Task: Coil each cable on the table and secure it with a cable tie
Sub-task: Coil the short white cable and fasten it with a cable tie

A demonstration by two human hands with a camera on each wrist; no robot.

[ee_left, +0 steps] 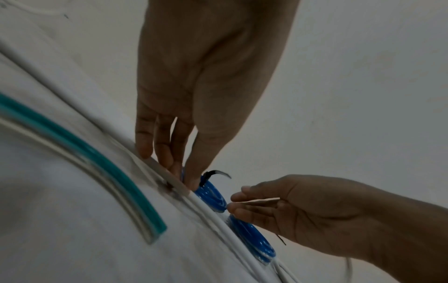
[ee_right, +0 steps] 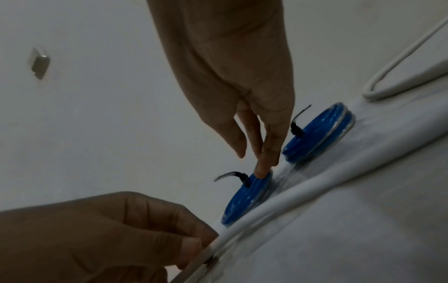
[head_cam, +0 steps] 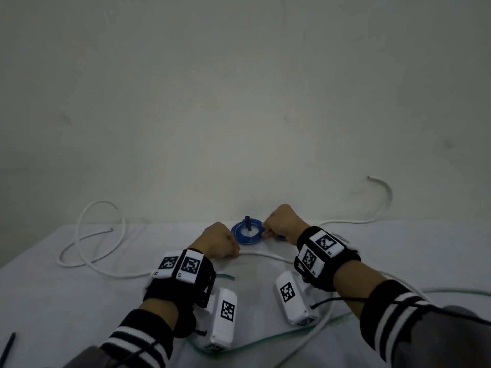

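Note:
A tight blue coil (head_cam: pixel 245 232) with a black cable tie (head_cam: pixel 248 223) standing up from it lies at the table's far edge. A second tied blue coil (ee_right: pixel 317 134) lies just to its right, mostly hidden behind my right wrist in the head view. My right hand (ee_right: pixel 261 160) reaches down with straight fingers, and their tips rest on the nearer blue coil (ee_right: pixel 247 193). My left hand (head_cam: pixel 235 252) is curled and pinches the loose white cable (head_cam: pixel 265 254) right in front of the coils. In the right wrist view the left hand (ee_right: pixel 194 247) holds that cable between thumb and fingertips.
The white cable loops widely over the table's left part (head_cam: pixel 87 248) and trails up against the wall at the right (head_cam: pixel 382 205). A greenish clear tube (head_cam: pixel 265 341) curves across the front under my forearms. One loose black cable tie (head_cam: pixel 9 346) lies at the front left.

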